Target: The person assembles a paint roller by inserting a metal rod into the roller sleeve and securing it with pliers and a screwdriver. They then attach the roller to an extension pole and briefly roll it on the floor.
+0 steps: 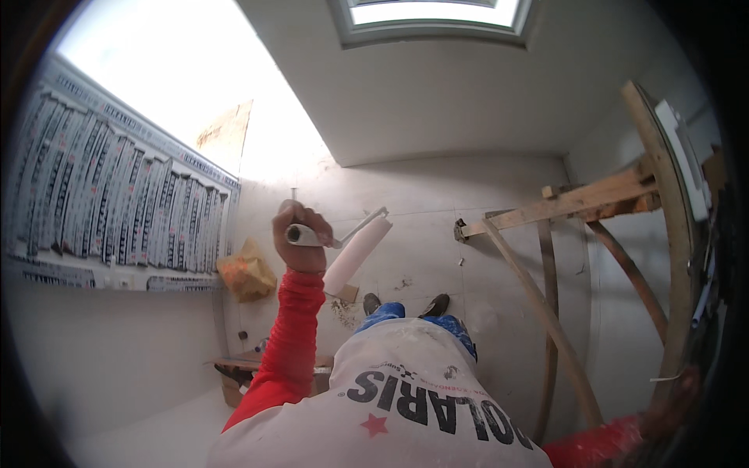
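My left hand (300, 240), in a red sleeve, is raised in front of me and closed in a fist. It grips the pale handle of a paint roller (357, 256). The handle's round end faces up, and the metal frame bends away to the right, with the whitish, pink-tinged sleeve slanting over the floor. A short thin metal tip (294, 193) shows just above the fist; I cannot tell what it belongs to. My right hand (672, 405) is at the lower right rim beside a wooden post. It is dark and blurred, and its fingers are hard to make out.
A wooden trestle (569, 204) with slanting legs stands on the right. On the left, a radiator-like panel (117, 187) is covered in printed wrapping. Below it lie a crumpled yellowish bag (247, 271) and a cardboard box (232, 388). Debris dots the tiled floor (437, 273).
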A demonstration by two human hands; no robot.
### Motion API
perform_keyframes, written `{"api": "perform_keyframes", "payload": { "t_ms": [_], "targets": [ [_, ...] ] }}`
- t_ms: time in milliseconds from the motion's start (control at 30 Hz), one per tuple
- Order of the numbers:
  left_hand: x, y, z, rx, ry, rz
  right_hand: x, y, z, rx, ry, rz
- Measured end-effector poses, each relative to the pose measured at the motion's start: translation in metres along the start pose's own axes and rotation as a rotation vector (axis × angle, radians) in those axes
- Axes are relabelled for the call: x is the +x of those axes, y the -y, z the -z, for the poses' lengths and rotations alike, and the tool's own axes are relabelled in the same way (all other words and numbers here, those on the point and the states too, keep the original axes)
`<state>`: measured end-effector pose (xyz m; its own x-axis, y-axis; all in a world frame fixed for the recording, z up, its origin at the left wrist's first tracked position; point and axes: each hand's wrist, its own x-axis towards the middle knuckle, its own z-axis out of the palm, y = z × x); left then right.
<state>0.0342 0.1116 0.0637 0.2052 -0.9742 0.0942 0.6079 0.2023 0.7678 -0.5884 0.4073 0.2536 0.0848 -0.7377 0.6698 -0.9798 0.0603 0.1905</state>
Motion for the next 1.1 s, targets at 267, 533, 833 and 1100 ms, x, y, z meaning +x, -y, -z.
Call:
{"api": "perform_keyframes", "payload": {
  "t_ms": [267,533,833,1100],
  "targets": [
    [-0.020,-0.044,0.057,0.212,-0.051,-0.170,0.112,0.439,-0.202,1.352,0.667,0.107],
    [-0.023,-0.086,0.109,0.455,-0.174,-0.277,0.101,0.683,-0.236,1.469,0.674,0.347],
    [0.035,-0.157,0.171,0.600,-0.275,-0.635,0.152,0.791,-0.280,1.586,0.722,0.449],
    [0.131,-0.189,0.231,0.474,-0.501,-0.434,0.250,0.869,-0.362,1.583,0.681,0.441]
  ]
}}
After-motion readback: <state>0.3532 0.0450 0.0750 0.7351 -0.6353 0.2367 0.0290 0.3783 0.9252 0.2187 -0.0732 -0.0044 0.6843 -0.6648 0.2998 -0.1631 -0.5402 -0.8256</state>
